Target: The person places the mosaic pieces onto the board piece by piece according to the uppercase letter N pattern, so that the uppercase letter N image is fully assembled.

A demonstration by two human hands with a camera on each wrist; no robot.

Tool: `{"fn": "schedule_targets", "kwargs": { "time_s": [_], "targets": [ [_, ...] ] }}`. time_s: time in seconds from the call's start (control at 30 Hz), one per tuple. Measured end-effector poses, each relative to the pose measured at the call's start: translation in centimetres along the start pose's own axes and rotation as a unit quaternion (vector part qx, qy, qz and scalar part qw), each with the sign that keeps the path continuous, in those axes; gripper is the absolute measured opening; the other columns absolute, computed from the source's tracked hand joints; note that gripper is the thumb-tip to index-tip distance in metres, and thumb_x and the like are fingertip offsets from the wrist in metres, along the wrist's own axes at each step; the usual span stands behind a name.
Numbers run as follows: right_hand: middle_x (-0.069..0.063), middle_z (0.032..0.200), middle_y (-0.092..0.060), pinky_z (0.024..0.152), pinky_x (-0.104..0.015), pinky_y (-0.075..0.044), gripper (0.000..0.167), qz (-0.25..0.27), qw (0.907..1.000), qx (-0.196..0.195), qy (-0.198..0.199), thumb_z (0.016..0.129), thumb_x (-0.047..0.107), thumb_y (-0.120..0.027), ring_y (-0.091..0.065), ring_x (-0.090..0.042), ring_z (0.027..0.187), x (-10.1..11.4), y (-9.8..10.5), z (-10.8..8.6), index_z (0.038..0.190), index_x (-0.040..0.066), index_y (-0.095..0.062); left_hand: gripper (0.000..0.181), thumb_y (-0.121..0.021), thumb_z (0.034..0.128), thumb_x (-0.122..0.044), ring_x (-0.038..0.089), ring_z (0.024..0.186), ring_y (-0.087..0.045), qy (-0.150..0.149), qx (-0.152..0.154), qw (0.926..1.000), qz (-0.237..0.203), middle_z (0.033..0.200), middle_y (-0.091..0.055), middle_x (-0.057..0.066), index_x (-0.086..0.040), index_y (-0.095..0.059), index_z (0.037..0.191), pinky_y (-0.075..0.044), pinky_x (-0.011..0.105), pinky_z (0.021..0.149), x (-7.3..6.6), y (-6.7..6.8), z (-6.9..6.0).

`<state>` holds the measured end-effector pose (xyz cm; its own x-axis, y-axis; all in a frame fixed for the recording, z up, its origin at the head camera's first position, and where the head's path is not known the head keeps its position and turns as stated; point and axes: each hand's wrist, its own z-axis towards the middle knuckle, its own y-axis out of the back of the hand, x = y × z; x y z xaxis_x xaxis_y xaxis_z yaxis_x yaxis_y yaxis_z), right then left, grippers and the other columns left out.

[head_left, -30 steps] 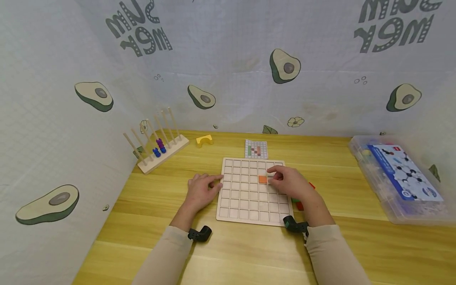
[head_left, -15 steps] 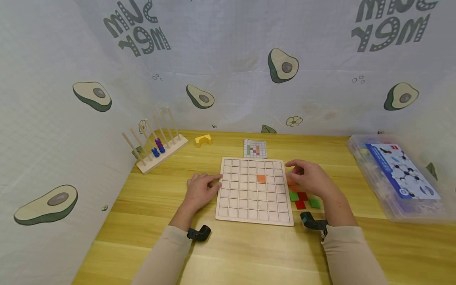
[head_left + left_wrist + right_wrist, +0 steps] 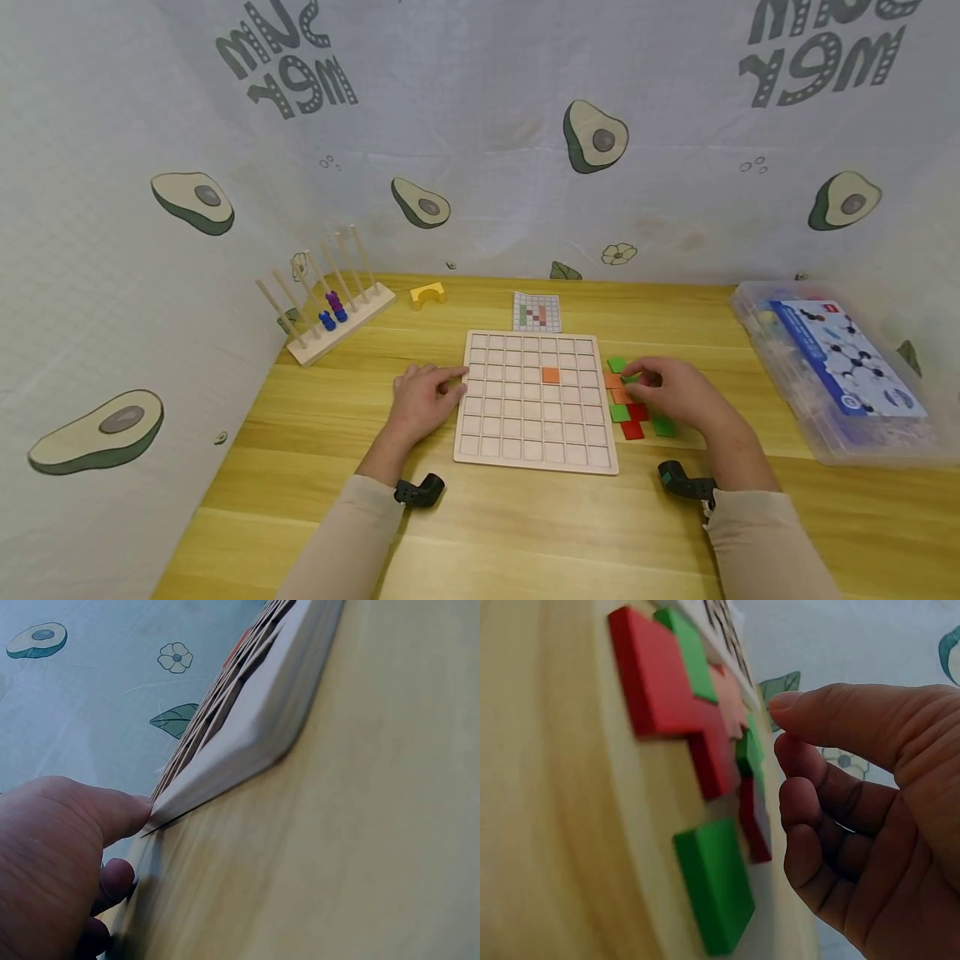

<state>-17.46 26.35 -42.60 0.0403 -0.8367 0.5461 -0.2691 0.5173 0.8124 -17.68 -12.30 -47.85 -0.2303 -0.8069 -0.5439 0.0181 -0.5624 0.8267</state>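
Observation:
A wooden grid board (image 3: 510, 417) lies on the table in the head view, with one orange tile (image 3: 551, 375) in a cell. My left hand (image 3: 426, 404) touches the board's left edge; the left wrist view shows a fingertip against the board's rim (image 3: 251, 742). My right hand (image 3: 671, 390) is over the loose tiles right of the board, its thumb and fingers bent with nothing between them. Those tiles include orange ones (image 3: 620, 396), red ones (image 3: 632, 430) and green ones (image 3: 618, 413). In the right wrist view, a green tile (image 3: 716, 889) and red tiles (image 3: 649, 675) lie beside the fingers.
A small printed grid card (image 3: 537, 312) lies behind the board. At the back left are a peg stand (image 3: 360, 315) with blue and purple beads and a yellow arch block (image 3: 428, 293). A clear plastic box (image 3: 810, 417) bearing a blue leaflet stands at the right.
My right hand has left the orange tile on the board and moved right to the loose tiles, which now show more fully. The left hand keeps its place at the board's edge.

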Motion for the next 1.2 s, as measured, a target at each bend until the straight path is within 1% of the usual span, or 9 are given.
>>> {"fn": "schedule_targets", "kwargs": {
  "time_s": [0.1,0.2,0.33,0.5,0.8,1.2],
  "targets": [
    [-0.005,0.090,-0.059,0.069,-0.033,-0.041,0.026,-0.012,0.9999,0.005,-0.002,0.098,0.026,-0.068,-0.051,-0.020,0.080,-0.6,-0.2,-0.2,0.117,0.008,-0.070,0.030,-0.068,0.0975,-0.035,0.016,0.080,-0.043,-0.001,0.000,1.0000,-0.001,0.078,-0.058,-0.007,-0.028,-0.074,0.126,-0.027,0.036,0.078,0.0,-0.1,0.0],
    [-0.005,0.089,-0.059,0.069,-0.033,-0.040,0.025,-0.013,0.9999,0.008,0.001,0.098,0.026,-0.069,-0.051,-0.019,0.078,-1.1,-0.3,-0.5,0.115,0.009,-0.071,0.030,-0.069,0.0974,-0.034,0.016,0.079,-0.042,-0.001,0.000,1.0000,-0.002,0.078,-0.058,-0.007,-0.027,-0.074,0.126,-0.027,0.036,0.078,-0.1,0.0,0.0],
    [-0.005,0.088,-0.060,0.069,-0.032,-0.041,0.022,-0.007,0.9999,0.002,0.011,0.097,0.022,-0.069,-0.051,-0.018,0.078,-1.5,-0.4,-0.7,0.113,0.007,-0.071,0.029,-0.069,0.0975,-0.034,0.016,0.078,-0.041,-0.003,-0.001,1.0000,-0.002,0.078,-0.058,-0.007,-0.027,-0.075,0.125,-0.027,0.036,0.078,-0.1,0.0,0.0],
    [-0.004,0.086,-0.059,0.070,-0.032,-0.041,0.020,-0.004,0.9999,-0.002,0.012,0.097,0.019,-0.069,-0.050,-0.018,0.077,-1.6,-0.4,-0.8,0.113,0.008,-0.071,0.030,-0.069,0.0975,-0.034,0.016,0.078,-0.041,-0.003,0.001,1.0000,-0.004,0.077,-0.057,-0.007,-0.027,-0.074,0.126,-0.027,0.036,0.078,-0.2,0.1,0.0],
    [-0.004,0.090,-0.058,0.068,-0.031,-0.041,0.026,0.008,0.9997,0.021,0.010,0.094,0.021,-0.073,-0.050,-0.019,0.079,-1.5,-0.4,-0.8,0.117,0.008,-0.069,0.030,-0.070,0.0969,-0.034,0.016,0.078,-0.041,-0.001,0.001,0.9999,-0.013,0.076,-0.055,-0.007,-0.026,-0.074,0.126,-0.026,0.037,0.078,-0.2,0.2,0.0],
    [-0.004,0.090,-0.057,0.066,-0.029,-0.040,0.031,0.006,0.9997,0.023,0.006,0.092,0.021,-0.075,-0.049,-0.018,0.078,-1.4,-0.7,-0.7,0.119,0.006,-0.069,0.029,-0.069,0.0970,-0.034,0.016,0.079,-0.041,-0.001,-0.003,0.9999,-0.012,0.076,-0.056,-0.007,-0.027,-0.075,0.125,-0.026,0.037,0.078,0.0,0.0,0.0]
  ]
}}
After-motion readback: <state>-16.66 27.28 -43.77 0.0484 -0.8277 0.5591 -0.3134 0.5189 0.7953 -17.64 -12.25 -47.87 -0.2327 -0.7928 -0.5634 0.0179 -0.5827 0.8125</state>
